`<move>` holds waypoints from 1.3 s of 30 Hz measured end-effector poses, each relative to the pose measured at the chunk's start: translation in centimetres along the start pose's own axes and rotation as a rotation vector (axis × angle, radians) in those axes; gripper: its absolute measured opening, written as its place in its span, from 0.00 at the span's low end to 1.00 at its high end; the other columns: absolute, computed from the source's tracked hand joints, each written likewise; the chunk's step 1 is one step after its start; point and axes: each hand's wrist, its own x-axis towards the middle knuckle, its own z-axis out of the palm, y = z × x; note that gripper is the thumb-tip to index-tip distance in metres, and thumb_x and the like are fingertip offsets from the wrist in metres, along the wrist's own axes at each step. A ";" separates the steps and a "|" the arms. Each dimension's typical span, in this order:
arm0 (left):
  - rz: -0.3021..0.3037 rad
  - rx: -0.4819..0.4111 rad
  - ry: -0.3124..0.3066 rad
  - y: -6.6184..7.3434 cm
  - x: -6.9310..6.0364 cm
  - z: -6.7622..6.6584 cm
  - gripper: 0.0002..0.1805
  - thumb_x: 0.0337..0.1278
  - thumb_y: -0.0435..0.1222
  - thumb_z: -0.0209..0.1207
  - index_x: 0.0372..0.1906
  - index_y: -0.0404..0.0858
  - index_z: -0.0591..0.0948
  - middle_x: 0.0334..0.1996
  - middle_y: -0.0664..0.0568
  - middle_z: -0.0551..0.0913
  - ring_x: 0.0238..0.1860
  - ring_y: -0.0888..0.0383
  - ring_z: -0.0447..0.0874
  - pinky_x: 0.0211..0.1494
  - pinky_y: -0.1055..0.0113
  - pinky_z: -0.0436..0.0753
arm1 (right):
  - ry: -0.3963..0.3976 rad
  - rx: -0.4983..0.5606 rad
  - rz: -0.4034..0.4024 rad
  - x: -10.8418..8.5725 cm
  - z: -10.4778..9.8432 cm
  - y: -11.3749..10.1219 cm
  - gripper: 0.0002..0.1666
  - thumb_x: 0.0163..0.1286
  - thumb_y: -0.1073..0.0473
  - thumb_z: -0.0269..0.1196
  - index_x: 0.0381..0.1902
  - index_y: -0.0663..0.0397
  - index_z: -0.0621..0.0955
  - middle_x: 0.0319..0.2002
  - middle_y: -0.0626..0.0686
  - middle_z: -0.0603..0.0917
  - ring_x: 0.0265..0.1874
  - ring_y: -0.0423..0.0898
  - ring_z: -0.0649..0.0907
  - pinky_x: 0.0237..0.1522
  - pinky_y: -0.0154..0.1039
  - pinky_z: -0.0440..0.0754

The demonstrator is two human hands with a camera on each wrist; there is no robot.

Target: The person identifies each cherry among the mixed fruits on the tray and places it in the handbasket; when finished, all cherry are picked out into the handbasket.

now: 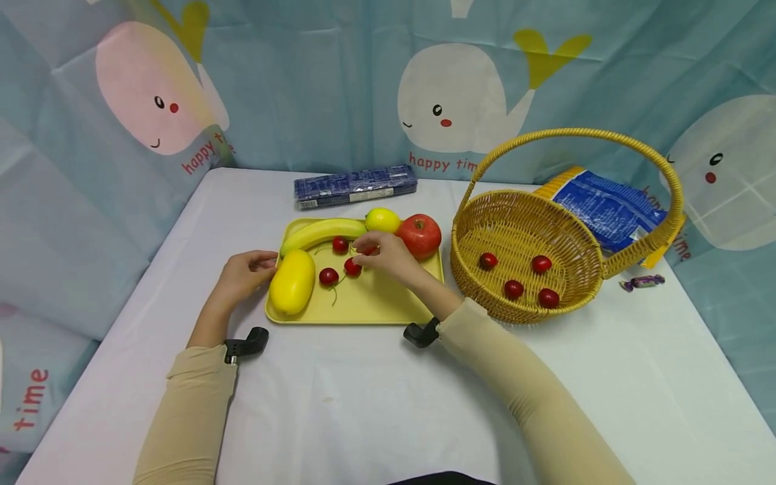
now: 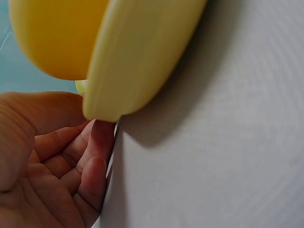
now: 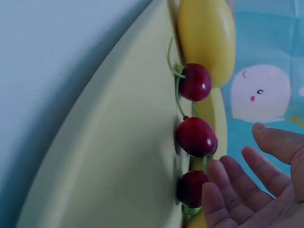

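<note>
A yellow tray [image 1: 376,306] carries a yellow oval fruit [image 1: 292,283], a banana [image 1: 321,232], a lemon [image 1: 382,220], a red apple [image 1: 419,236] and several dark red cherries with green stems. My left hand [image 1: 242,275] pinches the tray's left rim, with the thumb against the edge and the fingertips at its underside in the left wrist view. Over the tray, my right hand [image 1: 388,254] reaches in from the right with loosely spread fingers. Its fingertips are close beside a cherry [image 3: 192,188] in the right wrist view; whether they touch it I cannot tell.
Right of the tray stands a wicker basket [image 1: 527,197] with a tall handle and several cherries inside. Behind it lies a blue and yellow bag [image 1: 612,205], and a wrapped candy [image 1: 642,282] is at its right. A dark blue package [image 1: 356,185] lies behind the tray.
</note>
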 end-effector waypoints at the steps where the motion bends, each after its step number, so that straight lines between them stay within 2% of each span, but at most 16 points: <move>1: 0.001 0.001 0.002 0.0 0.0 0.0 0.21 0.61 0.35 0.55 0.56 0.28 0.73 0.41 0.38 0.77 0.35 0.51 0.74 0.31 0.75 0.75 | -0.004 -0.011 0.005 0.1 0.1 0.0 0.18 0.60 0.58 0.65 0.48 0.57 0.80 0.44 0.53 0.82 0.43 0.45 0.79 0.45 0.35 0.76; 6: -0.001 0.002 0.005 0.1 0.0 0.0 0.21 0.61 0.35 0.55 0.56 0.29 0.73 0.40 0.39 0.77 0.35 0.51 0.73 0.31 0.76 0.74 | -0.027 -0.064 0.025 0.5 0.5 0.1 0.19 0.60 0.58 0.65 0.49 0.56 0.80 0.47 0.53 0.81 0.46 0.44 0.78 0.49 0.35 0.75; 14: 0.014 0.009 0.009 0.4 0.0 0.0 0.21 0.61 0.35 0.55 0.56 0.28 0.73 0.40 0.38 0.77 0.35 0.51 0.73 0.31 0.76 0.74 | -0.082 -0.151 0.014 1.1 0.9 0.4 0.19 0.59 0.60 0.66 0.50 0.54 0.81 0.46 0.51 0.82 0.45 0.44 0.78 0.49 0.34 0.74; 26: -0.013 0.011 -0.001 0.3 0.0 0.0 0.22 0.61 0.36 0.55 0.58 0.29 0.72 0.41 0.38 0.78 0.37 0.50 0.74 0.32 0.76 0.74 | -0.158 -0.276 -0.011 1.0 1.5 0.4 0.22 0.57 0.60 0.67 0.51 0.52 0.80 0.50 0.49 0.81 0.49 0.44 0.76 0.54 0.37 0.72; 32: -0.007 0.013 -0.002 0.1 -0.1 0.1 0.22 0.61 0.36 0.55 0.57 0.29 0.72 0.41 0.38 0.78 0.37 0.50 0.74 0.33 0.77 0.73 | -0.139 -0.285 -0.019 1.0 1.7 0.5 0.19 0.57 0.60 0.67 0.48 0.52 0.81 0.46 0.49 0.81 0.45 0.43 0.77 0.51 0.35 0.72; 39: 0.003 0.021 0.005 0.0 0.0 0.0 0.22 0.61 0.36 0.55 0.57 0.29 0.73 0.41 0.39 0.78 0.37 0.50 0.74 0.33 0.76 0.73 | -0.131 -0.237 -0.013 0.7 1.1 0.3 0.20 0.57 0.58 0.68 0.48 0.52 0.81 0.44 0.48 0.81 0.41 0.43 0.76 0.45 0.33 0.74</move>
